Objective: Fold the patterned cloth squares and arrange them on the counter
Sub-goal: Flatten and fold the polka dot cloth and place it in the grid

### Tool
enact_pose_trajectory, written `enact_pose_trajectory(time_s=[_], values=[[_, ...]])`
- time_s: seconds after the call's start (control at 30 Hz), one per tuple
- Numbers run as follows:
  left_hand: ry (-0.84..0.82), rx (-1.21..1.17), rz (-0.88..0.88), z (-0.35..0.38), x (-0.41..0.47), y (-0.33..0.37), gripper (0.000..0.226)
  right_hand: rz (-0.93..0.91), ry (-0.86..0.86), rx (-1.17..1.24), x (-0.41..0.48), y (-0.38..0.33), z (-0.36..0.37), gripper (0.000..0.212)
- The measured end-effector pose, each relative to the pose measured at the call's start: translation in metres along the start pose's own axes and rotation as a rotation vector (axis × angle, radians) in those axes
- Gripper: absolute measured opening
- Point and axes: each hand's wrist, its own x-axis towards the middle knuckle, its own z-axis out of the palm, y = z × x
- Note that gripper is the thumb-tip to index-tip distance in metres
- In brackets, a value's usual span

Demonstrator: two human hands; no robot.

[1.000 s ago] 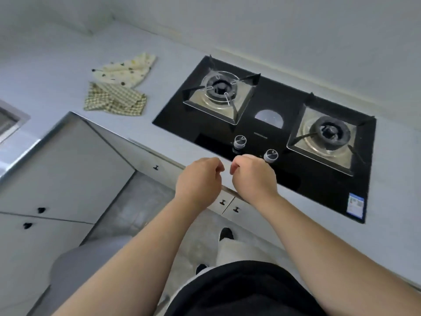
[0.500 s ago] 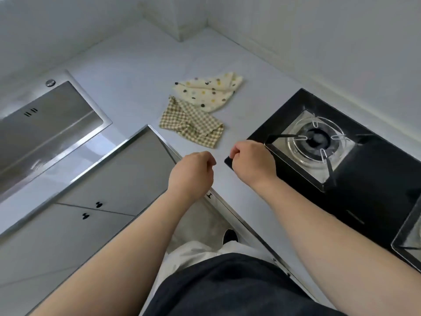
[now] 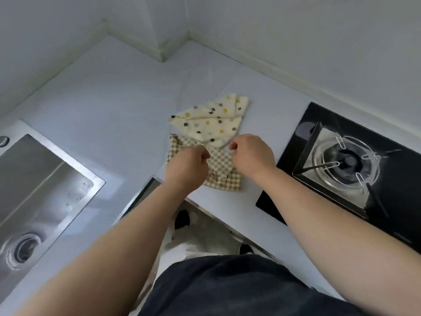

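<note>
Item one: we list a beige-and-cream checked cloth square [image 3: 224, 176], rumpled on the pale grey counter [image 3: 114, 99] near its front edge, between the steel sink [image 3: 45, 179] and the black gas hob [image 3: 341, 160]. Its long axis runs far-left to near-right. Item two: a cream cloth square with coloured dots [image 3: 209, 124], touching it behind, tip pointing far-right. Left hand [image 3: 185, 169] and right hand [image 3: 251, 156] hover over the checked one, fingers curled, nothing visibly held. We judge both cloths light and limp, best pinched at the corners.
</note>
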Motion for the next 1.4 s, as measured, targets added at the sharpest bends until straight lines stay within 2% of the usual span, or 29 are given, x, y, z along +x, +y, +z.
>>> enact_pose_trajectory(time_s=[0.13,0.3,0.4,0.47,0.57,0.63,0.73,0.8,0.87,0.9,1.03,1.1,1.2,1.3,1.4], values=[[-0.094,0.017,0.038,-0.029,0.055,-0.033,0.032,0.15,0.015,-0.028,0.049,-0.029,0.014,0.042],[-0.143,0.011,0.09,-0.039,0.12,-0.048,0.034,0.215,0.098,-0.101,0.116,-0.047,0.023,0.061],[-0.176,0.03,0.098,-0.03,0.15,-0.051,0.038,0.263,0.061,-0.169,0.148,-0.041,0.029,0.069],[-0.209,0.066,0.1,-0.021,0.162,-0.053,0.043,0.298,-0.006,-0.243,0.162,-0.031,0.035,0.063],[-0.216,0.054,0.095,-0.011,0.169,-0.055,0.052,0.31,0.019,-0.265,0.168,-0.022,0.033,0.037],[-0.184,-0.05,0.052,-0.013,0.167,-0.054,0.065,0.238,0.126,-0.11,0.163,-0.028,0.025,0.029],[-0.092,-0.219,0.032,-0.03,0.157,-0.047,0.079,0.0,0.281,0.191,0.146,-0.061,-0.003,0.018],[-0.003,-0.289,0.039,-0.047,0.149,-0.038,0.065,-0.132,0.313,0.262,0.128,-0.088,-0.03,0.017],[0.127,-0.314,0.029,-0.07,0.137,-0.028,0.028,-0.232,0.348,0.27,0.108,-0.113,-0.056,0.017],[0.203,-0.314,0.021,-0.083,0.129,-0.025,0.018,-0.278,0.375,0.275,0.098,-0.123,-0.067,0.016],[0.444,-0.321,-0.011,-0.147,0.091,-0.021,0.018,-0.4,0.518,0.26,0.067,-0.152,-0.098,0.015],[0.566,-0.29,0.017,-0.179,0.07,-0.03,0.025,-0.449,0.564,0.267,0.052,-0.165,-0.103,0.015],[0.692,-0.215,0.086,-0.212,0.036,-0.055,0.028,-0.558,0.579,0.263,0.028,-0.186,-0.095,0.014],[0.745,-0.153,0.127,-0.218,-0.001,-0.09,0.024,-0.68,0.547,0.211,0.006,-0.199,-0.065,0.009],[0.613,-0.089,0.097,-0.19,-0.032,-0.142,0.023,-0.659,0.375,0.119,-0.006,-0.199,-0.018,0.01]])
